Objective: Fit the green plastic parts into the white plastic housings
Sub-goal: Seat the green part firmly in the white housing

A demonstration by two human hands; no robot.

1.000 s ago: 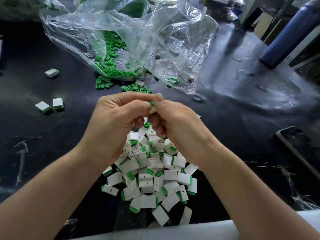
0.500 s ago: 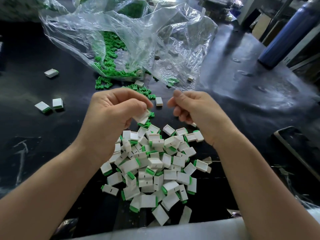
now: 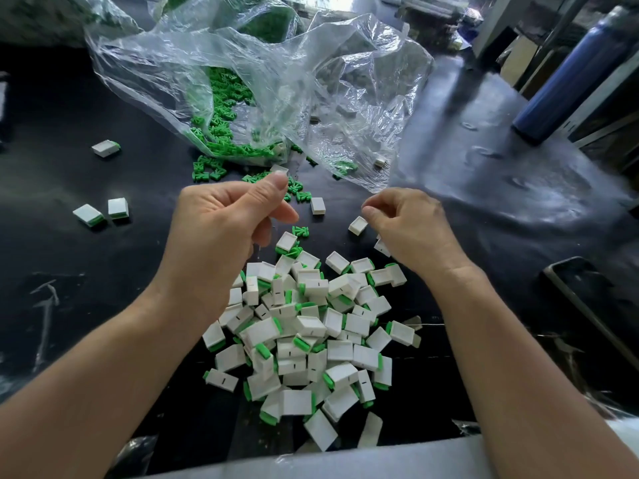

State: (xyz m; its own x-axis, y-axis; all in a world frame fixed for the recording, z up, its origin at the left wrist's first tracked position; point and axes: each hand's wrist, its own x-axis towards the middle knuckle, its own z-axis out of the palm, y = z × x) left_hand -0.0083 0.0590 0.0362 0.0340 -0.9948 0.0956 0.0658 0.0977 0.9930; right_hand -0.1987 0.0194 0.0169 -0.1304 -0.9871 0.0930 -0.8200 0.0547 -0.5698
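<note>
Lying at the far left of the black worktable [image 3: 69, 271] are three stray fitted housings [image 3: 118, 207], white with a green edge: one alone farther back, two side by side nearer. Next along, a crumpled clear plastic bag [image 3: 276, 81] sprawls across the back of the table. Loose green parts [image 3: 221, 133] are heaped inside it, and a few more spill from its mouth onto the table.

The left hand [image 3: 221, 233] hovers just in front of that spill. Its fingers [image 3: 280, 212] are curled and the thumb is raised clear of the forefinger with nothing between them. Whether the tucked fingers hide a piece I cannot tell.

Between both wrists sits the pile of white housings [image 3: 304, 323], most with a green part showing at one end. A single green part [image 3: 301, 231] lies at the pile's far edge, and a lone white housing [image 3: 318, 205] rests beyond it, between the hands.

The right hand [image 3: 415, 229] is low over the table, thumb and forefinger tips pressed together; I cannot tell whether they pinch anything. A small housing [image 3: 358, 225] lies just beside those fingertips, and another peeks from under the palm.

Far right, a blue cylinder [image 3: 567, 81] stands at the table's edge, and a dark flat frame [image 3: 587, 305] lies nearer.
</note>
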